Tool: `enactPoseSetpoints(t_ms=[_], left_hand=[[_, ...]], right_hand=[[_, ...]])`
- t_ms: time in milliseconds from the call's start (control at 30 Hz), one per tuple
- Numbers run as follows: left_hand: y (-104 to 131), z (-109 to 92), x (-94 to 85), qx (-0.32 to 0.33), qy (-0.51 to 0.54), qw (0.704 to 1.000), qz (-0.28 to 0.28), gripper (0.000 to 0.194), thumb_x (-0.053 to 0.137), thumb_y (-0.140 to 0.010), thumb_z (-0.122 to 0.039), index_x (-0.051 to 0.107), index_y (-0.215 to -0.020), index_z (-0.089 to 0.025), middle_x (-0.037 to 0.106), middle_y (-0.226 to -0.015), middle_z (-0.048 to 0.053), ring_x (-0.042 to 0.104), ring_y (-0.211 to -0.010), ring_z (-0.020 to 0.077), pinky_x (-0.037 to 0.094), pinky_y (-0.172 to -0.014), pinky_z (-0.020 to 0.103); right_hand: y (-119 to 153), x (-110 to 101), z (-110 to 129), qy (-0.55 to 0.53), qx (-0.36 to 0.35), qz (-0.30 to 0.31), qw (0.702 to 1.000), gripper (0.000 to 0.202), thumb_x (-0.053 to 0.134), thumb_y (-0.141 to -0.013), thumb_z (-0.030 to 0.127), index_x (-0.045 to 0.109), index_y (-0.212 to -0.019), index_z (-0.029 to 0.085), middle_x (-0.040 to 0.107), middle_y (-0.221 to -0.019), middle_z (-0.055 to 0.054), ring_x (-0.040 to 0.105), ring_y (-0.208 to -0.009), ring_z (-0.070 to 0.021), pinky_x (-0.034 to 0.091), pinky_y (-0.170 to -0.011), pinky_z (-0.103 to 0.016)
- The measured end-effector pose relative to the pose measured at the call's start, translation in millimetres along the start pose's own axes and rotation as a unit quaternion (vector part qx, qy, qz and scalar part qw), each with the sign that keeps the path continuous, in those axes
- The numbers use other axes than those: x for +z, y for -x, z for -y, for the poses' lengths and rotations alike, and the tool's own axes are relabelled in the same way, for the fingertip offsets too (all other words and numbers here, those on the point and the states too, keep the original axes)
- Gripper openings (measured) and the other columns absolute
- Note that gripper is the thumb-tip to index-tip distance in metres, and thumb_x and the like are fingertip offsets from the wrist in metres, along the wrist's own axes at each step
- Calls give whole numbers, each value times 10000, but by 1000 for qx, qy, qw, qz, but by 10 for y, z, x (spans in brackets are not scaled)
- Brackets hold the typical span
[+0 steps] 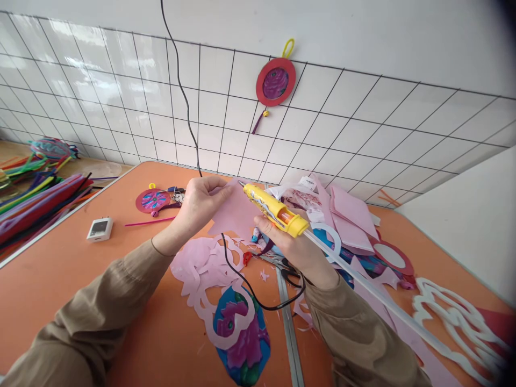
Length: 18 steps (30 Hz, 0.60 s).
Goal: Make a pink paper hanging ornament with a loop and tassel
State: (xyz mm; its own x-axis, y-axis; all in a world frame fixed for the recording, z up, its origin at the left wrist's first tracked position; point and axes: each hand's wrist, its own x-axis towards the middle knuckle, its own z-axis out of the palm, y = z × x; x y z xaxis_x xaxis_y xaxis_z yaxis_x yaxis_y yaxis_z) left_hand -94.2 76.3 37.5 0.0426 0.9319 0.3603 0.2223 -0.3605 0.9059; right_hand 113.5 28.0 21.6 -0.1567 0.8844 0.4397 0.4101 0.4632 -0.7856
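Works at an orange table [153,322], with both hands near the middle of the frame. Pinches a sheet of pink paper [234,212] at center, pressed between the thumb and fingers of the left hand [205,199]. Grips a yellow glue gun [276,208] just right of center, clasped from below in the right hand [292,244]. Aims the nozzle [241,183] up and to the left, at the paper's upper edge, just beside the left fingertips; cannot tell from this angle whether touching. Trails a long, translucent glue stick [363,274] from the gun's rear toward the lower right. Has a black cord [262,306] looping below both hands, pink scraps [197,258] heaped at lower center and, beneath them, a blue oval [242,360] printed with a purple flower. Has folded pink sheets [350,215] at right and white cutouts [451,306] at lower right. Shows a white plug [99,229] at left, near a round red ornament [153,200]. Faces a tiled wall [226,107], hung at upper center with a red disc [263,91].
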Motion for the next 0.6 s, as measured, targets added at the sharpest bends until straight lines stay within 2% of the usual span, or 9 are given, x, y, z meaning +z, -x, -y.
enactPoseSetpoints(t_ms=[133, 267, 500, 600], left_hand=[[-5, 5, -5, 7, 10, 1000, -12, 282, 722, -777, -431, 705, -697, -161, 585, -618, 1, 473, -583, 113, 347, -487, 231], [-8, 13, 4, -14, 26, 1000, 0, 299, 731, -758, -450, 717, -712, -155, 598, -631, 8, 481, -594, 113, 342, -482, 228], [-31, 47, 15, -39, 69, 997, 8, 335, 774, -725, -486, 702, -704, -159, 607, -635, 15, 500, -578, 113, 356, -475, 231], [-38, 47, 11, -54, 99, 994, 11, 348, 816, -689, -490, 706, -716, -161, 637, -652, 22, 531, -573, 118, 386, -475, 235]], right_hand=[[-12, -9, 4, 18, -22, -2, 1000, 421, 744, -882, 628, 649, -679, 272, 483, -566, -16, 523, -611, -195, 485, -579, -377], [-10, -3, 28, 37, -21, -1, 999, 381, 752, -894, 557, 645, -666, 271, 472, -576, -18, 520, -619, -197, 479, -601, -381], [-20, 35, -28, 72, -29, -13, 997, 467, 666, -953, 506, 495, -593, 263, 422, -547, 9, 407, -524, -152, 409, -572, -369], [-23, -7, -10, 55, -12, -1, 998, 481, 690, -948, 510, 483, -589, 265, 439, -552, 10, 442, -534, -156, 428, -573, -363]])
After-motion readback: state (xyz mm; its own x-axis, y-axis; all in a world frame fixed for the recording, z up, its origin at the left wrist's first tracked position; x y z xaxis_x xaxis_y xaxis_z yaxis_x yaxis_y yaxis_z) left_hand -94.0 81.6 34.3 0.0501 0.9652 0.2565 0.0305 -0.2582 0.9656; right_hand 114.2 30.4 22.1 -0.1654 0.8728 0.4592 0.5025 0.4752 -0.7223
